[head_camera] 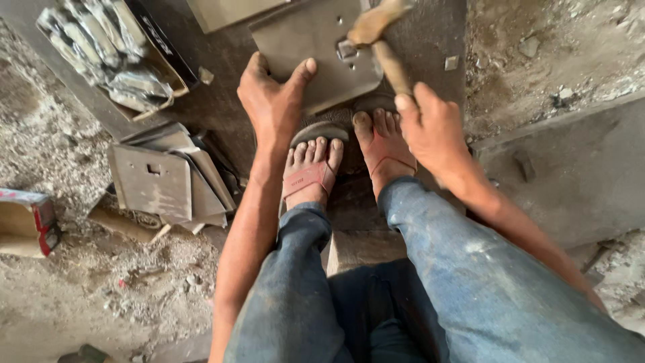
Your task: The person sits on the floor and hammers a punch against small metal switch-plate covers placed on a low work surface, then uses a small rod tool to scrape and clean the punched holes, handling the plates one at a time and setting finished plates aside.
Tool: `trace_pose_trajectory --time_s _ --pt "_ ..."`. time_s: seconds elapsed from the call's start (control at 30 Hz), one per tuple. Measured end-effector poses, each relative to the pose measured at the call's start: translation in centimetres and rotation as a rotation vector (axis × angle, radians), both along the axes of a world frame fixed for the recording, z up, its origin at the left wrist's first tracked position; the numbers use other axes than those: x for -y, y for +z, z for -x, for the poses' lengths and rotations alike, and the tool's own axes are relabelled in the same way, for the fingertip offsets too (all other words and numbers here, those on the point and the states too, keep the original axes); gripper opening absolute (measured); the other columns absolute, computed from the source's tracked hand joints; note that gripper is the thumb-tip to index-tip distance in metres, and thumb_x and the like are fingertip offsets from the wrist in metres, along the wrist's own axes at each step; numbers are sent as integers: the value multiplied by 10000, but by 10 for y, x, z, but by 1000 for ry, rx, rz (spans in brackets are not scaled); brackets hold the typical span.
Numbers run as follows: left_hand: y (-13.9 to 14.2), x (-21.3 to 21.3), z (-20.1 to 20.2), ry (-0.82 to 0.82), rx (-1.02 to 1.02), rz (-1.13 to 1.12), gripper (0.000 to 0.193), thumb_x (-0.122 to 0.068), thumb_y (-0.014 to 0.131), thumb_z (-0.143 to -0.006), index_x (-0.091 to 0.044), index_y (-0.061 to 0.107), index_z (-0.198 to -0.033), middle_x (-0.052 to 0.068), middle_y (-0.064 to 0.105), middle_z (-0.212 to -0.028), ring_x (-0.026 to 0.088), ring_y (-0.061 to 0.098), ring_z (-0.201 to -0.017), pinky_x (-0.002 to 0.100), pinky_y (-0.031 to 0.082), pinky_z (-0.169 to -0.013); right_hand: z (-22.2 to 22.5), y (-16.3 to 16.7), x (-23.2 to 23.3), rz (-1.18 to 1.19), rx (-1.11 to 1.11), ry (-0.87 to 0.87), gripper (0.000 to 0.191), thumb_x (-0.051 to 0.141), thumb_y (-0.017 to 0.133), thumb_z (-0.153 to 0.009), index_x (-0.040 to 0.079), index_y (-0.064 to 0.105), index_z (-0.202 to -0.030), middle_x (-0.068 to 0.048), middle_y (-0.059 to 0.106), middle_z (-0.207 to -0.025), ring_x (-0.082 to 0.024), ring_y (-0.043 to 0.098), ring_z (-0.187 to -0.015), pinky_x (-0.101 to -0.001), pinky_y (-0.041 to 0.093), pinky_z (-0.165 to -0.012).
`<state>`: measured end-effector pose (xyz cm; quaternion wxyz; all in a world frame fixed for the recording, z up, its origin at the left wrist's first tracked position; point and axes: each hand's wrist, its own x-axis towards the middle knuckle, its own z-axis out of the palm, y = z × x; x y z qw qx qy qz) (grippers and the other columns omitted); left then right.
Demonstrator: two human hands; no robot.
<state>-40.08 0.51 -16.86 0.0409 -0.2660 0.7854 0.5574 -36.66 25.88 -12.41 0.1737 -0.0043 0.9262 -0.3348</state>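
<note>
Dull metal, worn wood, rough dust

Under the left hand's fingers lies a matt grey metal plate; the right hand's fingers wrap a hammer's rough wooden handle. Beyond the fingertips, glossy plastic packets sit in cardboard.

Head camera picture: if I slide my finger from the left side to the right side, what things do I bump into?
Red-edged cardboard box → stack of grey metal plates → left hand on the metal plate → hammer → right hand → grey slab.
</note>
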Motion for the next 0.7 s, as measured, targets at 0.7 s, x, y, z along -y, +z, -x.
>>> trace_pose_trajectory --time_s 0.7 --pt "-3 60 -79 -292 220 649 324 -249 851 -829 -10 661 -936 218 702 -917 468 662 -823 534 509 -686 64 -32 23 394 88 -118 236 165 730 -1005 -21 589 -1046 -8 479 -862 -81 428 -793 -265 400 -681"
